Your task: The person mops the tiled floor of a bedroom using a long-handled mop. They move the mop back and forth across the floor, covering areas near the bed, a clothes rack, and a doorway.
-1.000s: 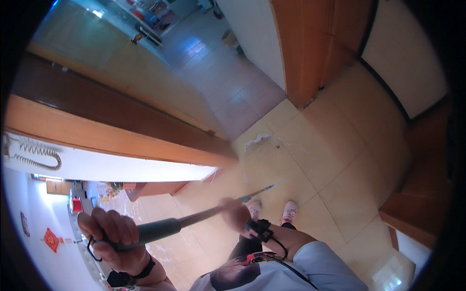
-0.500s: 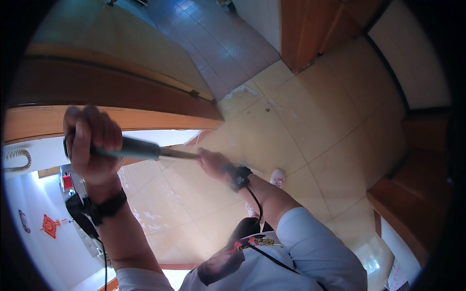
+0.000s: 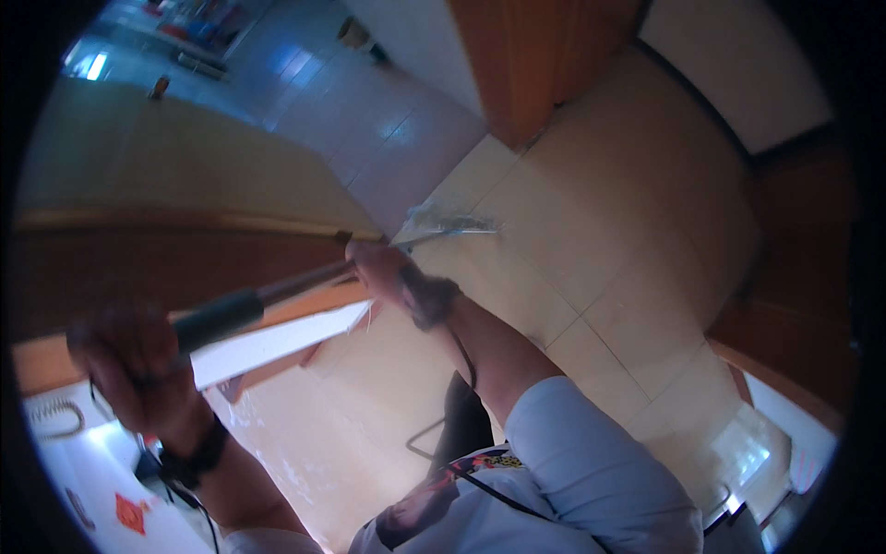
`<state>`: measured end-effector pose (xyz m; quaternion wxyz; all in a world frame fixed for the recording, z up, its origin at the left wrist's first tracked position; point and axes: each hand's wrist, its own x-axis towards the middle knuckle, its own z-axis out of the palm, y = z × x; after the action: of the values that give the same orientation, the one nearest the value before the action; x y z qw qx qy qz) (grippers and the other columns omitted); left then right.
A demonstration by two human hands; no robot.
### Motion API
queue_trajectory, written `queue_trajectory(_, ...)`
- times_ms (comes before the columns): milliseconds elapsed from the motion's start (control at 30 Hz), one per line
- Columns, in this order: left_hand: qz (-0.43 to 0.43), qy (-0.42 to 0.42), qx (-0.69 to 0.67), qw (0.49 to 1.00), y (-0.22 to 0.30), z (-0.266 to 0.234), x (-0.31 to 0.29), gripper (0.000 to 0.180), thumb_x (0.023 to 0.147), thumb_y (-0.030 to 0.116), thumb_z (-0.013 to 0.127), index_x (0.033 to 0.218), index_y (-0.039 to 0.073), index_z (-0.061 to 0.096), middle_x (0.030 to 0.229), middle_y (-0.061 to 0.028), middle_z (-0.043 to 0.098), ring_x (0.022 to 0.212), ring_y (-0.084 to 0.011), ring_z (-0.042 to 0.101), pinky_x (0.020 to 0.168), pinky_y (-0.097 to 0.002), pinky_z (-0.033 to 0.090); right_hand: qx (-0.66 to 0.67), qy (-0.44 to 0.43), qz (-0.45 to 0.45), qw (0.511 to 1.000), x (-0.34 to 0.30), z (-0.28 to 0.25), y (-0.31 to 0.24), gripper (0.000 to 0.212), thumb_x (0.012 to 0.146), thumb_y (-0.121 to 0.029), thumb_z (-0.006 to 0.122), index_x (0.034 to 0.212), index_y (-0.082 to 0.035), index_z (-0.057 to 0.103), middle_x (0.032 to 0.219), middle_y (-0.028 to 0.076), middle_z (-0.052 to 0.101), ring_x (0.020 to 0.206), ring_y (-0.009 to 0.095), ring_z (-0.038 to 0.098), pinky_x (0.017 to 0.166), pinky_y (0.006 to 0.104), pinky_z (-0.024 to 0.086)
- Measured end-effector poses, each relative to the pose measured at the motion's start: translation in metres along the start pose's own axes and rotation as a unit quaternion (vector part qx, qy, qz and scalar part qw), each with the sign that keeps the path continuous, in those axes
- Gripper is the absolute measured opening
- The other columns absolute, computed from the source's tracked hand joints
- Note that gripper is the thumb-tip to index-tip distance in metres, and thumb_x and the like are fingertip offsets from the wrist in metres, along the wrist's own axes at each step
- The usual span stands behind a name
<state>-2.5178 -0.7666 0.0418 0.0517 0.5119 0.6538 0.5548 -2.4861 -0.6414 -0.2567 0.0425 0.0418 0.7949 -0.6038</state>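
While both hands grip one long tool, the scene reads as follows, with clock directions taken across the head view.

Left hand: the left hand at eight o'clock is clenched around the dark, padded grip of a long-handled broom or mop with a thin metal shaft; a black band sits on its wrist.

Right hand: the right hand, just left of centre, is wrapped around the same shaft further along, with a dark strap and a thin cable at the wrist.

Why held so: with the hands set well apart on the pole, the far one appears to steer while the near one gives leverage, which suits a long, light tool.

Tool position: the shaft runs from eight o'clock up toward the centre; its flat, pale, wispy head meets the floor just above centre, beside the corner of the orange-brown wooden door frame at twelve o'clock. Whether it is bristle or cloth is too blurred to tell.

Floor: glossy beige square floor tiles with fine dark joints fill the centre and three o'clock side; greyer tiles lie beyond the doorway at eleven o'clock.

Surroundings: a brown wooden panel crosses at nine o'clock, with a pale, smooth, white surface just below it.

Clothing: a light blue sleeve covers the right upper arm at five o'clock.
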Motion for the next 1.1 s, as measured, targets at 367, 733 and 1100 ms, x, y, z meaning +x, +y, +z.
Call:
queue_trajectory(367, -0.023, -0.274, -0.536, 0.798, -0.066, 0.054, -0.002, 0.02, 0.071, 0.02, 0.076, 0.07, 0.01, 0.058, 0.066, -0.0039, 0.059, 0.056, -0.0196, 0.058, 0.062, -0.0308, 0.047, -0.088, 0.196, 0.229, 0.949, -0.2, -0.021, -0.013, 0.01, 0.078, -0.01, 0.047, 0.084, -0.007, 0.055, 0.082, 0.017, 0.06, 0.079, 0.036, 0.059, 0.071, 0.0475, 0.046)
queue_trajectory(733, -0.251, -0.471, -0.428, 0.729, -0.075, 0.267, -0.098, 0.019, 0.08, -0.001, 0.066, 0.094, 0.006, 0.056, 0.105, -0.007, 0.057, 0.105, -0.023, 0.055, 0.093, -0.0349, 0.042, -0.168, 0.453, 0.448, 0.752, -0.436, 0.031, 0.161, 0.003, 0.07, -0.001, 0.054, 0.071, -0.004, 0.054, 0.073, 0.016, 0.057, 0.075, 0.035, 0.056, 0.066, 0.0412, 0.046)
queue_trajectory(1100, -0.226, -0.268, -0.253, 0.902, -0.125, 0.167, 0.035, 0.009, 0.083, 0.011, 0.063, 0.089, 0.006, 0.058, 0.091, -0.0121, 0.062, 0.098, -0.0283, 0.06, 0.088, -0.0427, 0.046, -0.145, 0.418, 0.184, 0.878, -0.21, -0.039, 0.201, 0.004, 0.069, -0.011, 0.058, 0.068, -0.008, 0.054, 0.07, 0.014, 0.053, 0.071, 0.033, 0.053, 0.061, 0.0444, 0.041)
